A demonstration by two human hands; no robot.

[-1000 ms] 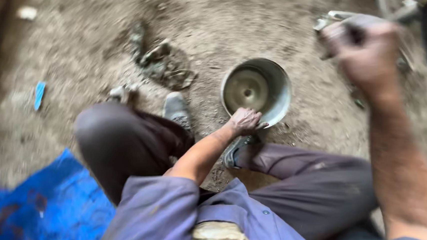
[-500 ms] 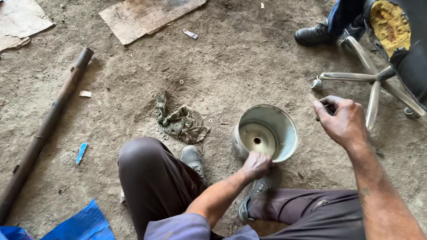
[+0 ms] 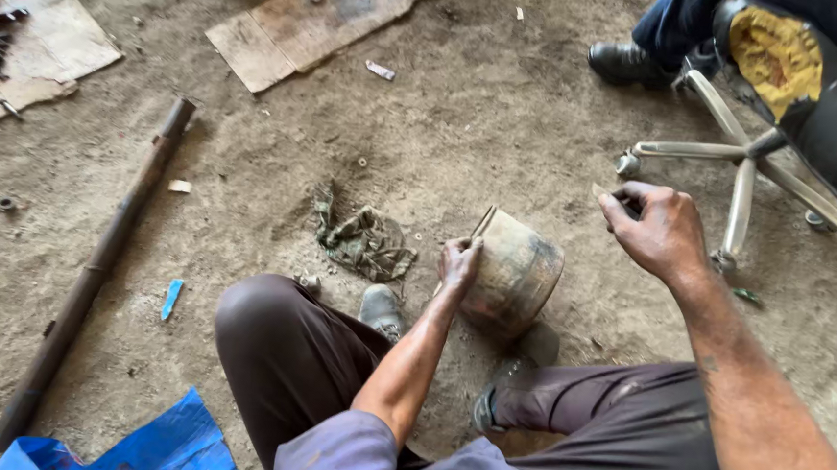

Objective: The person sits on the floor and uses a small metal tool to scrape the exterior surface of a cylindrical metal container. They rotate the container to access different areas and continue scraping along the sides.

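A rusty metal bowl-shaped drum (image 3: 519, 271) lies tipped on its side on the dirt floor, its open mouth facing left. My left hand (image 3: 459, 263) grips its rim on the left side. My right hand (image 3: 656, 229) hovers to the right of the drum, fingers pinched on a small flat scrap of pale material (image 3: 602, 192). My knees and grey shoes (image 3: 380, 310) sit just below the drum.
A crumpled green rag (image 3: 364, 241) lies left of the drum. A long rusty pipe (image 3: 92, 271) runs along the left. Cardboard sheets (image 3: 326, 13) lie at the top. An office chair base (image 3: 738, 164) and another person's black boot (image 3: 632, 63) are at upper right. Blue plastic (image 3: 143, 446) lies at bottom left.
The drum stood upright with its mouth up; now my left hand has tipped it onto its side. My right hand stays raised, shifted slightly left.
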